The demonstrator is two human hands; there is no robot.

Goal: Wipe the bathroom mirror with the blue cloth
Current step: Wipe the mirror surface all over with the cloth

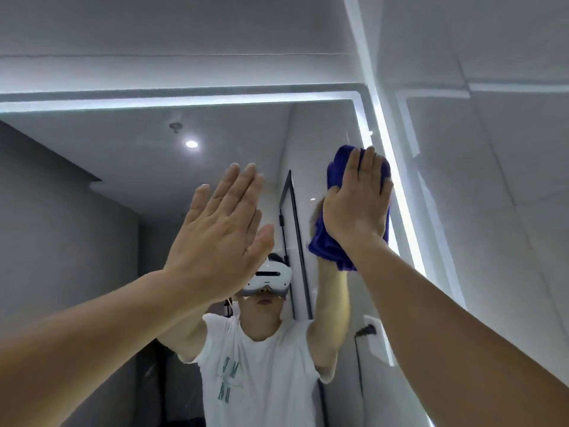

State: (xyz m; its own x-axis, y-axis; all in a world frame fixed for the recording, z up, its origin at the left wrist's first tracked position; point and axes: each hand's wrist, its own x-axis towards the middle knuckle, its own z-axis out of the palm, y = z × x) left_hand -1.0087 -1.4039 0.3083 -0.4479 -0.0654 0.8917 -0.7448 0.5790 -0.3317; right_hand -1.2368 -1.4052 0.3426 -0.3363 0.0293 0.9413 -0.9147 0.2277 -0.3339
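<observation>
The bathroom mirror (129, 167) fills the middle of the head view, framed by a lit white strip. My right hand (358, 198) lies flat, fingers straight, pressing the bunched blue cloth (326, 245) against the glass near the mirror's upper right corner. Blue folds show above my fingertips and below my palm. My left hand (215, 229) is flat with straight fingers on the glass near the mirror's middle, holding nothing. The reflection shows a person in a white T-shirt with both arms raised.
The glowing light strip (397, 192) runs along the mirror's top and right edges, just right of the cloth. A grey tiled wall (492, 149) stands to the right. A wall socket with a black plug (368, 329) shows in the reflection below the cloth.
</observation>
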